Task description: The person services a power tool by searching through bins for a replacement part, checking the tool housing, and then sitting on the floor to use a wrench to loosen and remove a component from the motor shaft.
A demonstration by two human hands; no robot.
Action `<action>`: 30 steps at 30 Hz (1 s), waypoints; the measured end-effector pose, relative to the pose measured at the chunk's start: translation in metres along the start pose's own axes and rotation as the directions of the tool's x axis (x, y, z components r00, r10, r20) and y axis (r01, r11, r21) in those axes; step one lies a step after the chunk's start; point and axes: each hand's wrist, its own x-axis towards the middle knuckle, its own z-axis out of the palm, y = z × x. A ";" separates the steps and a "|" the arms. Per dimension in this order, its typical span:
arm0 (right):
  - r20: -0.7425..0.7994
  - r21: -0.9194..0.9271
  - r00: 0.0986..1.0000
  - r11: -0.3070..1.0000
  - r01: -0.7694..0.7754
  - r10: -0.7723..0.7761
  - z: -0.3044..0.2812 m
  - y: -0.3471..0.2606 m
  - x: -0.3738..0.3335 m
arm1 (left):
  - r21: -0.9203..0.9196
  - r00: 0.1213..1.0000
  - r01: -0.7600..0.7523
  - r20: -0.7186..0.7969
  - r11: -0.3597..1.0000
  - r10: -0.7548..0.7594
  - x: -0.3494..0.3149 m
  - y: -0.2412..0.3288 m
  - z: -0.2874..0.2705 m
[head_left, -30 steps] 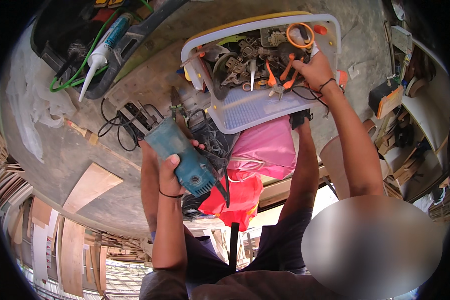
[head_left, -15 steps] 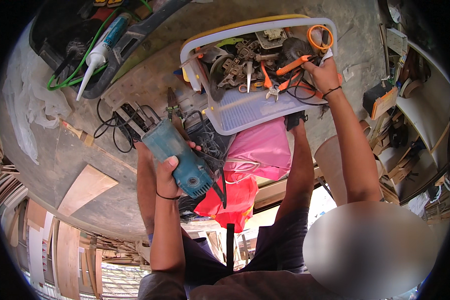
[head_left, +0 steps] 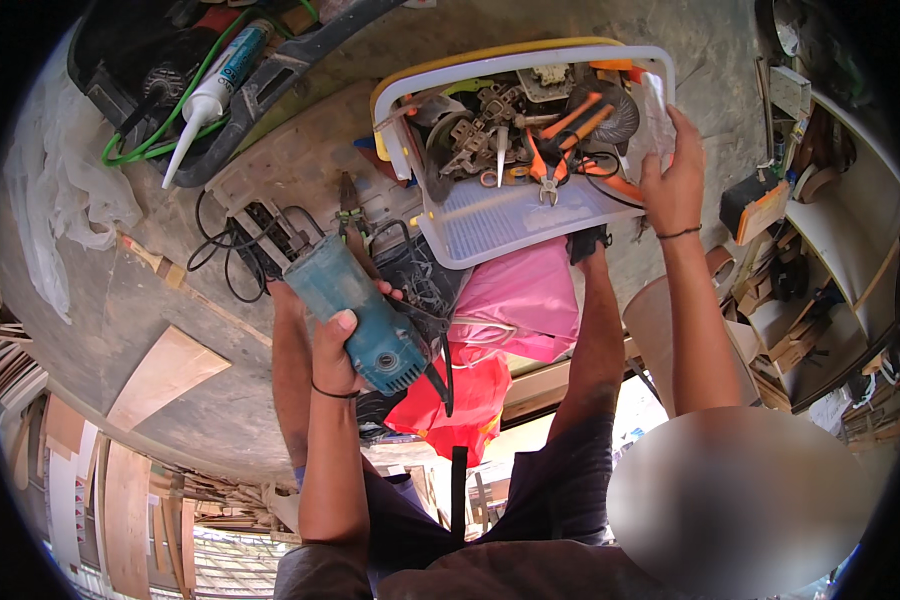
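My left hand (head_left: pixel 336 352) grips a teal corded power tool (head_left: pixel 355 312) by its body, thumb over the top. Its lower end sits among dark things between my legs. My right hand (head_left: pixel 674 182) is at the right side of a translucent plastic bin (head_left: pixel 450 235), thumb inside and fingers outside, closed round its wall beside a clear plastic piece (head_left: pixel 654 118). Inside the bin are orange-handled pliers (head_left: pixel 548 186), another orange-and-black handled tool (head_left: pixel 576 124), a white nozzle (head_left: pixel 500 157), a dark round brush-like piece (head_left: pixel 610 112) and jumbled metal hardware (head_left: pixel 475 137).
At upper left, a black tray (head_left: pixel 300 65) holds a sealant tube (head_left: pixel 215 92) and a green cord. A paintbrush (head_left: pixel 160 264) and wooden board (head_left: pixel 167 385) lie at left. Pink (head_left: pixel 530 305) and red bags (head_left: pixel 450 410) lie between my legs. Cluttered shelves (head_left: pixel 840 250) stand at right.
My right hand has left the orange-handled tools and moved right and down to the bin's side. The orange ring near it is gone from sight. My left hand stays on the power tool.
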 end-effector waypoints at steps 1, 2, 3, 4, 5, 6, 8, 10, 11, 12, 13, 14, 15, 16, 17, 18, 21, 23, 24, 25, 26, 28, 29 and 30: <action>0.009 0.043 0.997 0.996 0.083 -0.083 -0.002 -0.008 0.000 | 0.003 1.000 0.001 0.000 1.000 -0.001 0.000 0.000 0.000; 0.015 0.093 0.986 0.982 0.164 -0.166 0.002 -0.024 -0.001 | 0.009 1.000 0.000 -0.006 1.000 0.000 0.000 -0.001 -0.002; 0.015 0.146 0.968 0.959 0.244 -0.249 0.010 -0.041 -0.001 | 0.016 1.000 -0.002 -0.013 1.000 0.003 -0.001 -0.001 -0.004; 0.197 0.277 0.938 0.934 0.224 -0.284 0.020 -0.059 0.000 | 0.020 1.000 0.001 -0.010 1.000 -0.001 -0.001 0.000 -0.003; 0.363 0.401 0.871 0.899 0.175 -0.331 0.033 -0.078 0.003 | 0.027 1.000 0.004 -0.007 1.000 -0.004 -0.002 0.002 0.000; 0.379 0.331 0.863 0.920 0.211 -0.335 0.058 -0.084 0.006 | 0.033 1.000 0.012 0.005 0.999 -0.012 0.000 0.001 0.005; 0.461 0.169 0.832 0.950 0.261 -0.310 0.106 -0.097 0.025 | 0.061 1.000 0.016 0.016 0.998 -0.017 0.001 0.002 0.008; 0.482 0.058 0.837 0.963 0.263 -0.258 0.140 -0.104 0.036 | 0.082 0.999 0.018 0.031 0.996 -0.020 0.002 0.003 0.009; 0.445 0.051 0.861 0.968 0.248 -0.244 0.158 -0.103 0.031 | 0.088 0.999 0.021 0.037 0.996 -0.024 0.002 0.001 0.009; 0.408 0.042 0.884 0.972 0.232 -0.229 0.171 -0.098 0.025 | 0.094 0.999 0.025 0.045 0.995 -0.029 0.002 0.000 0.010; 0.497 0.056 0.831 0.965 0.257 -0.251 0.171 -0.103 0.026 | 0.092 0.999 0.026 0.029 0.995 -0.029 0.001 -0.001 0.007; 0.581 0.068 0.769 0.957 0.282 -0.267 0.159 -0.108 0.033 | 0.087 0.999 0.031 0.018 0.996 -0.033 0.000 -0.002 0.008; 0.659 0.081 0.698 0.949 0.306 -0.281 0.152 -0.111 0.033 | 0.082 0.999 0.036 0.007 0.996 -0.037 -0.001 -0.004 0.008; 0.665 0.051 0.698 0.948 0.313 -0.266 0.159 -0.102 0.018 | 0.089 0.999 0.034 0.016 0.995 -0.035 0.002 -0.007 0.009; 0.677 0.043 0.673 0.929 0.368 -0.298 0.154 -0.106 0.012 | 0.096 1.000 0.024 0.011 0.995 -0.025 0.003 -0.009 0.004; 0.688 0.036 0.647 0.906 0.423 -0.329 0.147 -0.107 0.004 | 0.103 1.000 0.015 0.006 0.995 -0.016 0.003 -0.010 0.001; 0.722 0.120 0.604 0.920 0.372 -0.338 0.131 -0.089 -0.016 | 0.090 1.000 0.017 0.011 0.996 -0.018 0.004 -0.011 0.003; 0.749 0.131 0.563 0.911 0.391 -0.349 0.121 -0.083 -0.016 | 0.088 1.000 -0.004 0.026 0.996 0.002 0.003 -0.009 0.003; 0.762 0.162 0.522 0.893 0.420 -0.384 0.114 -0.078 -0.012 | 0.086 0.999 -0.017 0.031 0.996 0.014 0.002 -0.007 0.002; 0.777 0.181 0.505 0.902 0.392 -0.375 0.110 -0.077 -0.007 | 0.079 1.000 -0.012 0.025 0.997 0.010 0.002 -0.007 0.001; 0.791 0.200 0.487 0.910 0.364 -0.369 0.109 -0.076 -0.001 | 0.072 1.000 -0.008 0.018 0.997 0.007 0.001 -0.008 0.000; 0.788 0.246 0.490 0.920 0.305 -0.373 0.112 -0.078 0.015 | 0.068 1.000 -0.002 0.003 0.998 0.001 0.000 -0.010 -0.002; 0.768 0.291 0.520 0.927 0.237 -0.374 0.121 -0.076 0.023 | 0.073 1.000 -0.001 0.001 0.997 0.001 0.002 -0.010 -0.003; 0.747 0.337 0.551 0.926 0.169 -0.373 0.134 -0.074 0.032 | 0.078 1.000 -0.001 -0.001 0.997 0.001 0.003 -0.010 -0.003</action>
